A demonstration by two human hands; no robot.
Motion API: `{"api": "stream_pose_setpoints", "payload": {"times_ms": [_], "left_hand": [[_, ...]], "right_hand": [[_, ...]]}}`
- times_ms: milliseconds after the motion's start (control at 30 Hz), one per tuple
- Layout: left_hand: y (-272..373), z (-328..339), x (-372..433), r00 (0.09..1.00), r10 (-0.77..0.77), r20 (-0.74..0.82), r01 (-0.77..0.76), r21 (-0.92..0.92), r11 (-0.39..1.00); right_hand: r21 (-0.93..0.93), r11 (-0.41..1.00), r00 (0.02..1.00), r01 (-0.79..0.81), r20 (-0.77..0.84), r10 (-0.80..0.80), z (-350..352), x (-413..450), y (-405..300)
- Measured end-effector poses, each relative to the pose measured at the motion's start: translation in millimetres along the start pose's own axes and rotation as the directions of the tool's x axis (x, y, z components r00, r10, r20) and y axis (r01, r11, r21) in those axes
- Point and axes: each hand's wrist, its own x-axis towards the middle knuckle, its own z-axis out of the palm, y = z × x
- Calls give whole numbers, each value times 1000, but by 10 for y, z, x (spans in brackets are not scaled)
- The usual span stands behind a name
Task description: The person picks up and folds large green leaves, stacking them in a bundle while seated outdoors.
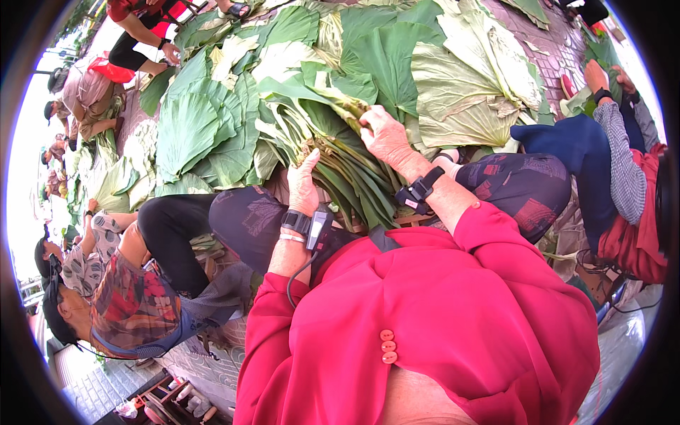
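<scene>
My left hand (pixel 304 187) is closed around a bundle of folded lotus leaves (pixel 350 175), thumb up by their gathered brown stem ends. The folded green blades fan down toward my lap between my knees. Just above and to the right, my right hand (pixel 387 139) grips the yellowish stem end of a folded lotus leaf (pixel 342 103), which slants up to the left over the bundle. Flat green lotus leaves (pixel 196 127) lie in a pile beyond my hands. Paler, yellow-green leaves (pixel 462 101), undersides up, rest on the pile at the right.
Patterned paving (pixel 523 40) shows around the pile. A person in a floral top (pixel 135 313) sits close at my left. Another with checked sleeves (pixel 619 159) handles leaves at my right. Across the pile, a person's hand (pixel 171 53) reaches toward the leaves.
</scene>
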Motion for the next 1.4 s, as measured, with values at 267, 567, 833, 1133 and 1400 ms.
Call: {"api": "stream_pose_setpoints", "payload": {"times_ms": [267,567,833,1133,1400], "left_hand": [[5,1,8,1000,-8,1,8,-11,1000],[34,21,-13,1000,-8,-15,8,-20,1000],[74,73,-33,1000,0,4,0,-30,1000],[74,95,-45,999,-44,1,43,-67,997],[49,68,-25,1000,-6,-22,6,-21,1000]], "right_hand": [[90,993,990,-81,-109,91,-12,58,266],[-52,997,994,-64,88,68,-97,64,52],[28,994,922,-110,376,91,-125,12,-257],[-71,997,960,34,280,-13,46,-79,-268],[-15,1000,998,24,53,-23,2,-7,-35]]}}
